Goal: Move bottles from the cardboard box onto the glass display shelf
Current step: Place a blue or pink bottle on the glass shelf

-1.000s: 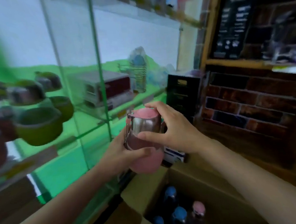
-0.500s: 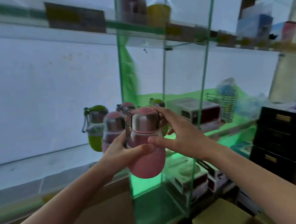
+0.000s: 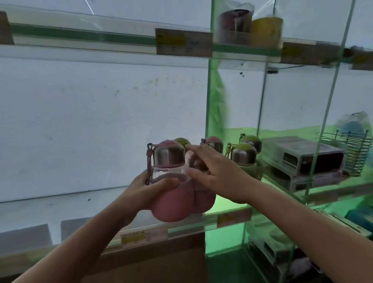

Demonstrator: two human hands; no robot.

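At the shelf front: a pink bottle [image 3: 173, 186] is held upright above the edge of the glass shelf [image 3: 100, 242], against a second pink bottle [image 3: 204, 203] just to its right.
Left hand [image 3: 145, 191]: wrapped around the clear middle of the pink bottle, thumb laid across the front.
Right hand [image 3: 214, 172]: fingers are loosely spread, the forefinger stretched toward the steel cap; what the curled fingers touch cannot be told.
Shelf edge: price tags [image 3: 143, 236] are fixed along the front strip.
Farther back: a green bottle [image 3: 244, 155] and other capped bottles are stood on the same shelf, behind the right hand.
To the right: stacked boxes [image 3: 301, 157] and a wire rack [image 3: 356, 149] are seen past a glass divider.
Upper shelf [image 3: 107, 39]: two cups [image 3: 250, 27] are placed there, blurred.
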